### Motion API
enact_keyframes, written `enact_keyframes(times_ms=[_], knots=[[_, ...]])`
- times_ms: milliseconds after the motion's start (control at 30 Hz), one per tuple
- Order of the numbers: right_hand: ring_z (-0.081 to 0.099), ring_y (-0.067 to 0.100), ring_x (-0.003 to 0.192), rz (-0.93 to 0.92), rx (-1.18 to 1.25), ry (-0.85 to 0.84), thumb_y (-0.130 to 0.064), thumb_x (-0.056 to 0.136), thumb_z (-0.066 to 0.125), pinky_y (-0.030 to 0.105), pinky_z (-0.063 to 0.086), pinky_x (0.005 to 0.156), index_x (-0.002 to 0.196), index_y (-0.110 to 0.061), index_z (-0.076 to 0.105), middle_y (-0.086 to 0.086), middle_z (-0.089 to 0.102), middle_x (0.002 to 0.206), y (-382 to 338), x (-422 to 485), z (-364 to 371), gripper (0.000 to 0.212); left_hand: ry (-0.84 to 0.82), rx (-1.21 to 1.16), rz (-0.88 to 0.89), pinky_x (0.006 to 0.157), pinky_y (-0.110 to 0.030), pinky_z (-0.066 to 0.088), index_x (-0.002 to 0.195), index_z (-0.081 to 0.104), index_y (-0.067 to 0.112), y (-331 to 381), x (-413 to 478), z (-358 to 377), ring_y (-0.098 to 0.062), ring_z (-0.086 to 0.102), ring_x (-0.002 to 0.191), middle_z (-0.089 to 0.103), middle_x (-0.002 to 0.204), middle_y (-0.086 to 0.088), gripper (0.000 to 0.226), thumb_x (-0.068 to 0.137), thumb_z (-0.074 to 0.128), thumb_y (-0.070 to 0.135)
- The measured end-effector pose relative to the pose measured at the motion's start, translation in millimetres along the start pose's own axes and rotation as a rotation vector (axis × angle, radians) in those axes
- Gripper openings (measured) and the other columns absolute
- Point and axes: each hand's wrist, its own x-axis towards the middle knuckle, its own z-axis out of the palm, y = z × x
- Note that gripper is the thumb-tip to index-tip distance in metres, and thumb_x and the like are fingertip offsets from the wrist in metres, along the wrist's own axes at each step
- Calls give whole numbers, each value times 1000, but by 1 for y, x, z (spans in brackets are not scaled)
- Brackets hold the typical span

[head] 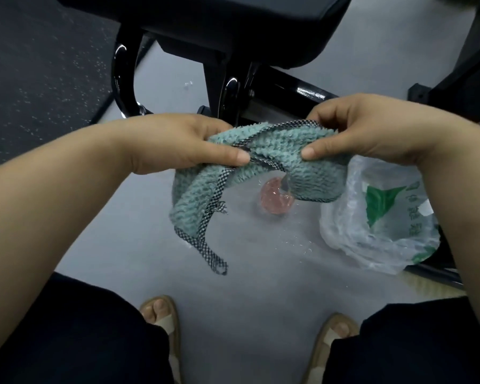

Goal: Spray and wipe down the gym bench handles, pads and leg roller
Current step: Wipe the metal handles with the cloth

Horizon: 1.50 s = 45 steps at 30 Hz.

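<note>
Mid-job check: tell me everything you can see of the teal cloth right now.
The teal cloth looks like fluffy, nubbly microfibre edged with black-and-white checked trim. It is bunched and twisted, held in the air above the grey floor. The left hand pinches one end and the right hand the other, thumbs on top. A fold sags below them, and a frayed strip of trim dangles loose. Nothing else appears to touch it.
</note>
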Motion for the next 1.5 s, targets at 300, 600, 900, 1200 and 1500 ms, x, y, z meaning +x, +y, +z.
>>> enact_keyframes(times_ms=[300,600,900,1200,1500], knots=[[60,1,61,20,11,229,-30,71,72,10,49,60,86,-12,70,2,69,76,11,3,-7,24,76,-140,19,63,-14,52,88,69,19,-8,-1,-16,-6,68,69,74,80,3,31,68,64,42],[62,9,63,30,591,322,-19,80,61,21,53,60,89,-13,54,3,61,79,14,3,-6,12,122,-515,-54,62,-28,58,101,61,12,-10,-2,-24,-23,71,78,72,94,-13,39,65,76,8],[63,7,84,181,245,127,-43,53,70,16,50,69,120,-34,54,-2,60,110,17,0,-8,70,300,-409,-185,48,-26,52,111,61,19,-14,-2,-15,-20,70,69,71,96,-9,33,80,66,28],[60,12,90,14,-296,15,-40,81,65,27,48,84,81,-21,71,-9,58,102,14,10,9,20,379,-480,-15,76,-22,55,105,70,31,-11,-14,-19,-7,69,94,72,106,8,24,82,62,31],[69,8,83,110,58,-119,-39,88,55,16,51,76,99,-16,73,-2,74,93,17,7,16,31,334,467,-272,58,-25,45,75,69,26,-8,-15,-4,-11,60,71,66,74,4,28,72,69,54]])
